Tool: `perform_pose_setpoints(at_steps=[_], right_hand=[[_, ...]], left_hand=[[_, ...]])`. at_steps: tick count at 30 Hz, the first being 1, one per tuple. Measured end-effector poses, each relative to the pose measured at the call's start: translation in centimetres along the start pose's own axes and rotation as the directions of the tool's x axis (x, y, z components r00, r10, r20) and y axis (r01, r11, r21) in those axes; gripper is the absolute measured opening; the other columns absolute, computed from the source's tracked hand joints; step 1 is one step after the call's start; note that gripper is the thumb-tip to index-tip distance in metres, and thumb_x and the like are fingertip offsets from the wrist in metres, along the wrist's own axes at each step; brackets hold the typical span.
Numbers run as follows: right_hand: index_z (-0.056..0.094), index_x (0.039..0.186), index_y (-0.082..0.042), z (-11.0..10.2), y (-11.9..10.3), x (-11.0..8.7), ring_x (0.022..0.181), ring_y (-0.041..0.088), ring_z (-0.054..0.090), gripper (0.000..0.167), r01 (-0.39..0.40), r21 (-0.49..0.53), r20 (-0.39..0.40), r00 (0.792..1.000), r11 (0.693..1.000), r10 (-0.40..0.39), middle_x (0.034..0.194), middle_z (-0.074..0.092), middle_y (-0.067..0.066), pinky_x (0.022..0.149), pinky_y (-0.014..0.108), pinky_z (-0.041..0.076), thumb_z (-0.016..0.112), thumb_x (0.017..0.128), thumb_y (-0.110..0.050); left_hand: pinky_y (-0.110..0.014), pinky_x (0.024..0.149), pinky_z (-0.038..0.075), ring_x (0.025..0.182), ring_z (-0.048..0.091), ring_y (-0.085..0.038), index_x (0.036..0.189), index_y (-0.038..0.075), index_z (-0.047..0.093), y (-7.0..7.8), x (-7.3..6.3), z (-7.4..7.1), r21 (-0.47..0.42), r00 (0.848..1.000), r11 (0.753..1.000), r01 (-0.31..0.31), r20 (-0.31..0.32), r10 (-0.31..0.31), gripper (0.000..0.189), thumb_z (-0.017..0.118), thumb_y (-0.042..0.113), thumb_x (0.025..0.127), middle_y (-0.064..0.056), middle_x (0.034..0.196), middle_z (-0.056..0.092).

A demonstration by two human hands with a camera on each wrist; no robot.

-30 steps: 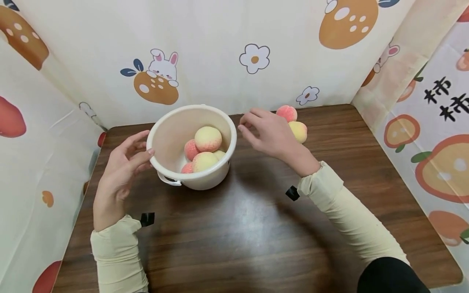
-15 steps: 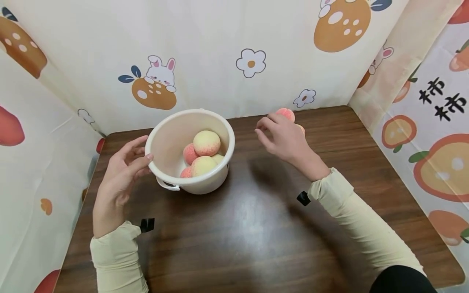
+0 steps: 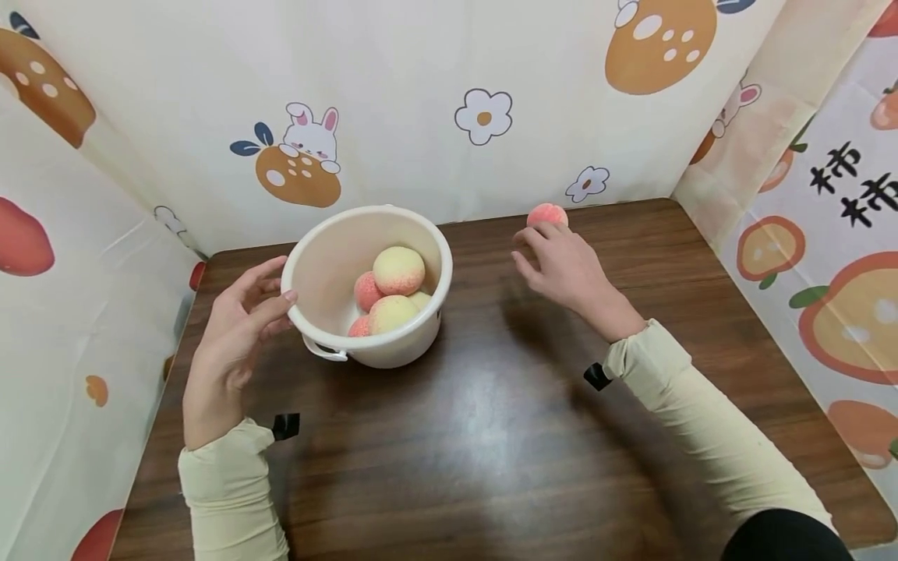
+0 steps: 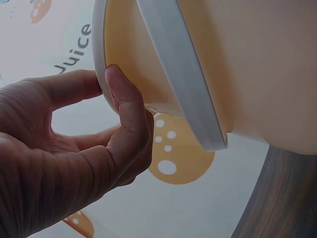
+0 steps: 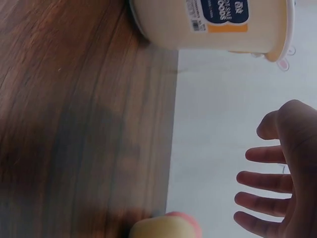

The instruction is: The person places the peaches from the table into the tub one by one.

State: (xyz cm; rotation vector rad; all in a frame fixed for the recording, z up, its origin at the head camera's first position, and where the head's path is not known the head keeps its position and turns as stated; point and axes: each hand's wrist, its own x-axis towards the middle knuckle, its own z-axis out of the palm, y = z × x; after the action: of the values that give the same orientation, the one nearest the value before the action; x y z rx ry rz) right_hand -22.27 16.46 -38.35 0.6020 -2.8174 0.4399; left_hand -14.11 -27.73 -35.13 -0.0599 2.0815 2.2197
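Note:
My left hand (image 3: 235, 335) pinches the left rim of a cream plastic bucket (image 3: 410, 343) between thumb and fingers; the left wrist view shows the thumb (image 4: 121, 87) over the rim. Several yellow and pink peaches (image 3: 398, 270) lie inside the bucket, heaped toward its right side. My right hand (image 3: 564, 265) hovers above the table with fingers spread and relaxed, holding nothing. Just beyond it sits a pink peach (image 3: 547, 214), partly covered by the hand. A yellow peach with a pink edge (image 5: 166, 228) shows at the bottom of the right wrist view.
The bucket stands near the back edge of a dark wooden table (image 3: 456, 452). A white handle (image 3: 324, 348) hangs at its front left. Printed curtains (image 3: 421, 148) rise behind the table and along both sides.
My right hand has moved away from the bucket to the right, over the loose peaches, and now covers the yellow one in the head view. The left hand stays at the rim.

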Motion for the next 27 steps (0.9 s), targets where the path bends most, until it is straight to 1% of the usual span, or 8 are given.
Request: perform_pose_setpoints(at_steps=[4, 7, 9, 15, 21, 27], right_hand=[[0.068, 0.119, -0.011, 0.2, 1.0, -0.1, 0.109, 0.040, 0.059, 0.028, -0.030, -0.028, 0.022, 0.999, 0.999, 0.031, 0.120, 0.067, 0.013, 0.080, 0.056, 0.053, 0.059, 0.103, -0.031], [0.067, 0.117, -0.012, 0.3, 1.8, 0.0, 0.110, 0.042, 0.057, 0.025, -0.062, -0.046, 0.021, 0.998, 0.997, 0.063, 0.118, 0.065, 0.013, 0.082, 0.057, 0.051, 0.058, 0.103, -0.029], [0.067, 0.117, -0.011, 0.3, 2.1, 0.1, 0.114, 0.045, 0.056, 0.025, -0.076, -0.050, 0.026, 0.997, 0.996, 0.077, 0.120, 0.064, 0.014, 0.086, 0.059, 0.051, 0.057, 0.103, -0.029], [0.066, 0.122, -0.007, 0.7, 3.0, -0.2, 0.127, 0.050, 0.051, 0.032, -0.117, -0.057, 0.054, 0.991, 0.992, 0.120, 0.132, 0.062, 0.019, 0.096, 0.067, 0.049, 0.056, 0.103, -0.031], [0.065, 0.123, -0.005, 1.4, 3.9, -0.4, 0.131, 0.052, 0.049, 0.034, -0.143, -0.061, 0.052, 0.988, 0.988, 0.146, 0.141, 0.057, 0.023, 0.098, 0.070, 0.047, 0.053, 0.103, -0.030], [0.063, 0.129, -0.006, 1.6, 4.6, -0.3, 0.136, 0.053, 0.043, 0.037, -0.188, -0.019, 0.047, 0.981, 0.982, 0.189, 0.146, 0.052, 0.026, 0.103, 0.072, 0.043, 0.051, 0.103, -0.029]], left_hand=[[-0.019, 0.071, 0.063, 0.088, 0.071, -0.009, 0.154, 0.008, 0.046, 0.2, 0.1, 0.1, 0.003, 1.000, 1.000, -0.002, 0.005, 0.002, 0.060, 0.070, 0.005, 0.098, -0.007, 0.120, 0.054], [-0.020, 0.071, 0.063, 0.088, 0.071, -0.009, 0.154, 0.008, 0.046, 0.3, 0.2, 0.2, -0.001, 1.000, 1.000, -0.010, 0.009, 0.010, 0.061, 0.071, 0.005, 0.098, -0.008, 0.119, 0.054], [-0.020, 0.071, 0.063, 0.088, 0.072, -0.009, 0.153, 0.007, 0.047, 0.3, 0.2, 0.2, -0.004, 1.000, 1.000, -0.015, 0.006, 0.015, 0.061, 0.071, 0.005, 0.098, -0.008, 0.119, 0.055], [-0.019, 0.071, 0.063, 0.087, 0.071, -0.008, 0.154, 0.007, 0.047, 0.1, 0.0, 0.2, 0.006, 1.000, 1.000, -0.016, 0.000, 0.016, 0.060, 0.070, 0.005, 0.098, -0.007, 0.118, 0.056], [-0.020, 0.072, 0.064, 0.087, 0.071, -0.008, 0.154, 0.007, 0.046, -0.1, -0.1, -0.1, 0.010, 1.000, 1.000, -0.006, -0.001, 0.006, 0.061, 0.070, 0.005, 0.098, -0.008, 0.119, 0.056], [-0.020, 0.072, 0.064, 0.088, 0.072, -0.009, 0.154, 0.007, 0.046, 0.0, 0.1, -0.2, 0.011, 1.000, 1.000, -0.005, -0.009, 0.005, 0.061, 0.069, 0.004, 0.099, -0.009, 0.119, 0.055]])
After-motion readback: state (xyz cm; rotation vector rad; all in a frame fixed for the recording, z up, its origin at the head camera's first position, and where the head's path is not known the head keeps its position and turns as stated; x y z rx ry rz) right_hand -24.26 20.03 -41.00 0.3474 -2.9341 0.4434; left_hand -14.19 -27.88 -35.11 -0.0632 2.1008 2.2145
